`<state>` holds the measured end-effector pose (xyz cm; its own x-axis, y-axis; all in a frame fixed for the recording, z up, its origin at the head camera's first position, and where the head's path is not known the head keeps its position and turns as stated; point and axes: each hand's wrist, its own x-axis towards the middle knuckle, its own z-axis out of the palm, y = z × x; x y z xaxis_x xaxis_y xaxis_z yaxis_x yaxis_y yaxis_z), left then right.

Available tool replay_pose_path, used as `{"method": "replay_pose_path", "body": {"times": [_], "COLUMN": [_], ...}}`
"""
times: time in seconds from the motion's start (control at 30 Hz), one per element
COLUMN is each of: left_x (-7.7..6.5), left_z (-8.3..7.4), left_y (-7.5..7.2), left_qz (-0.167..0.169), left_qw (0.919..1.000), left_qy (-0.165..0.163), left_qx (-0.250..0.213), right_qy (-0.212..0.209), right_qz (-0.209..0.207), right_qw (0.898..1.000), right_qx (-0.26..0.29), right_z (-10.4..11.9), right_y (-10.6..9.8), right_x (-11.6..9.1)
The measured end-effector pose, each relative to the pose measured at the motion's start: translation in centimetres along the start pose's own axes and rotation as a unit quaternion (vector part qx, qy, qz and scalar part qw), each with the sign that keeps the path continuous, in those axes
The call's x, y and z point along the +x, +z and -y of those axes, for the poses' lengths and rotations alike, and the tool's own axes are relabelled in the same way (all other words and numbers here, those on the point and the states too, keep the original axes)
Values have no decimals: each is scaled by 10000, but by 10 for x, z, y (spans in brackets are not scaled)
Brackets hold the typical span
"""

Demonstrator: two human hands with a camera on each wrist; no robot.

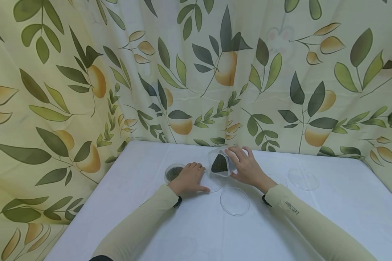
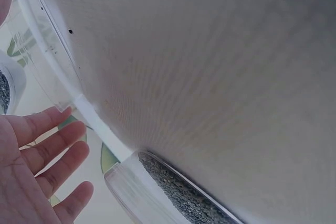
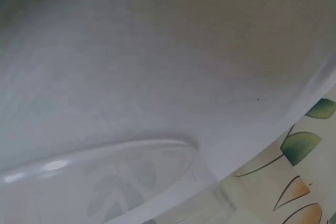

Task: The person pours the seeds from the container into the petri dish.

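Note:
My right hand (image 1: 246,168) grips a clear plastic cup (image 1: 227,170) by its right side. The cup is tilted, with dark granules (image 1: 219,163) inside. Just below it a clear round dish (image 1: 214,184) lies on the white table. My left hand (image 1: 188,179) spans that dish with thumb and index finger at its rim; the other fingers are spread in the left wrist view. Behind the left hand stands another round dish (image 1: 167,170) holding dark granules, partly hidden. The right wrist view does not show the right hand, only a clear dish edge (image 3: 126,148).
A clear round lid or dish (image 1: 234,201) lies in front of the hands. Two more lie to the right, one (image 1: 303,179) in plain sight and one (image 1: 278,178) partly behind the right wrist. A leaf-patterned curtain (image 1: 196,101) hangs at the table's (image 1: 215,235) far edge.

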<state>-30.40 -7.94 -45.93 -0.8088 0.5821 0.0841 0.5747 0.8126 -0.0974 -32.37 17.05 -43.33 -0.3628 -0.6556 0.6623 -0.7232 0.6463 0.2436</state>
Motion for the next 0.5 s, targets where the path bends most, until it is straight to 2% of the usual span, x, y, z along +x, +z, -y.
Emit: {"method": "replay_pose_path", "body": {"times": [0.5], "left_x": [-1], "left_z": [-1], "left_y": [-2], "left_qz": [-17], "left_qw": [10000], "left_qy": [21], "left_qx": [36], "right_qy": [26], "right_qz": [78], "right_qw": [10000], "right_qx": [-8], "right_z": [0], "right_y": [0], "right_x": [-1]}}
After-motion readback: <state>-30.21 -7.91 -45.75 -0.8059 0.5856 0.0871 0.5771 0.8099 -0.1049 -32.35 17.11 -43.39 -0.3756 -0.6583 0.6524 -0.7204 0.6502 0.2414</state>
